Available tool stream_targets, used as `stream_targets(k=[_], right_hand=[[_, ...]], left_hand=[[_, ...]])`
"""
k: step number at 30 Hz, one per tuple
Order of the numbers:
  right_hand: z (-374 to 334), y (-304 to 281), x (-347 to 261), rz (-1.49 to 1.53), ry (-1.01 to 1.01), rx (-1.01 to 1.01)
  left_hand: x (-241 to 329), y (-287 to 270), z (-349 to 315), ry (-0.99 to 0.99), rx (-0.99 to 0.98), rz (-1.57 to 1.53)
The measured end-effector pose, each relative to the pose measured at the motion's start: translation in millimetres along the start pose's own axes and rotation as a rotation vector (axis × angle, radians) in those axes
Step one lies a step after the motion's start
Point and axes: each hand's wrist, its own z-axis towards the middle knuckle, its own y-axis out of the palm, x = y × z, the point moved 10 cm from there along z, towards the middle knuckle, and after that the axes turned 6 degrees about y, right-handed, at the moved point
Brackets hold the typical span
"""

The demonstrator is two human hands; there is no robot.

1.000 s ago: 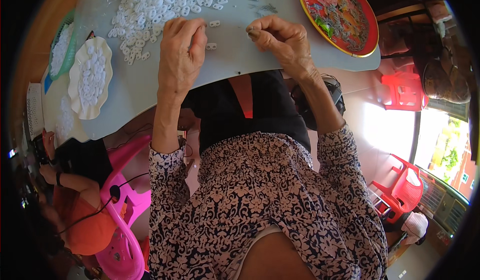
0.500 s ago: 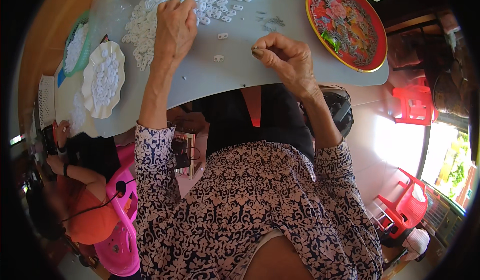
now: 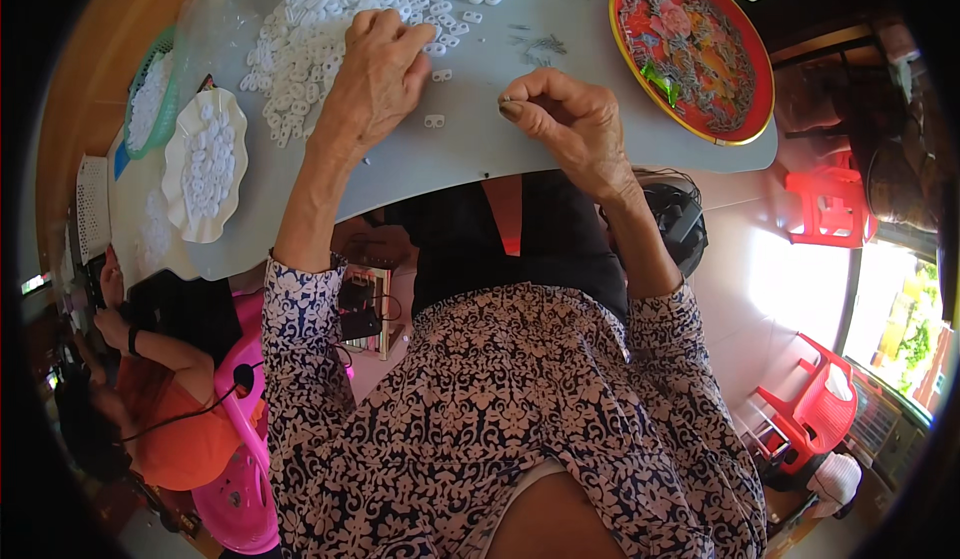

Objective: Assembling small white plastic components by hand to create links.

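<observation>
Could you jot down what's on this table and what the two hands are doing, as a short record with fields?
surface: grey table
left hand: palm down, fingers on the edge of the pile of small white pieces
right hand: fingers curled, fingertips pinched; anything held is too small to tell
between the hands: one white piece lying apart on the table
right of the hands: round red tray with a flower pattern and thin metal bits
left side: white scalloped dish and green basket, both holding white pieces
nearby: a person in orange, lower left

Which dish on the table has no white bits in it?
The round red tray with the flower picture, beyond the right hand. The white wavy-edged dish and the green basket both hold white pieces.
</observation>
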Motion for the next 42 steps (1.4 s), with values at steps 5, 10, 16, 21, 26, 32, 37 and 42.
stream_targets(k=[5,10,16,21,26,32,37,42], right_hand=[[1.7,2.7,-0.7,0.006,-0.001,0.000],[3.3,-0.2,2.1,0.061,0.013,0.019],[4.5,-7.1,3.2,0.145,-0.029,0.055],[8.3,-5.1,-4.2,0.243,-0.102,0.070],[8.4,-5.7,-1.2,0.226,-0.111,0.084],[6.3,-6.2,-1.9,0.168,-0.108,0.087],[3.8,-8.3,0.6,0.176,-0.088,0.093],[5.7,-4.3,1.7,0.186,-0.066,0.093]], left_hand=[[-3.3,3.7,-0.2,-0.051,0.022,-0.067],[8.7,-2.4,0.2,-0.030,0.074,-0.031],[0.8,20.7,-20.2,-0.495,0.141,-0.969],[24.0,43.6,-23.9,-0.522,0.171,-1.306],[30.9,36.9,-20.1,-0.530,0.281,-1.302],[28.5,31.4,-24.1,-0.503,0.272,-1.128],[19.6,20.7,-18.6,-0.450,0.337,-1.087],[22.2,21.0,-15.1,-0.445,0.369,-1.075]])
